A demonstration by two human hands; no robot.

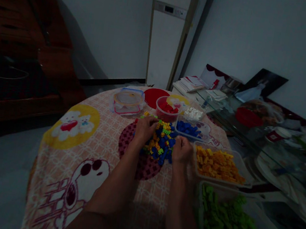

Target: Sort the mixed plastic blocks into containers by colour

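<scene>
A mixed pile of small plastic building blocks (163, 142) in blue, yellow, orange and green lies mid-table. My left hand (145, 129) is over the pile's left side, its fingers bent together at the blocks; whatever is in them is hidden. At the pile's right edge is my right hand (182, 149), closed with thumb and fingertips pressed together. I cannot make out what it holds. Just beyond it stands a clear tub of blue blocks (187, 129). To its right, a clear tub holds orange-yellow blocks (216, 164).
Green blocks (226, 218) fill a tub at near right. Red blocks (168, 108) sit in a round tub at the back, beside white blocks (194, 113). Lidded containers (128, 102) stand back left. A cluttered glass-topped table (242, 122) adjoins on the right.
</scene>
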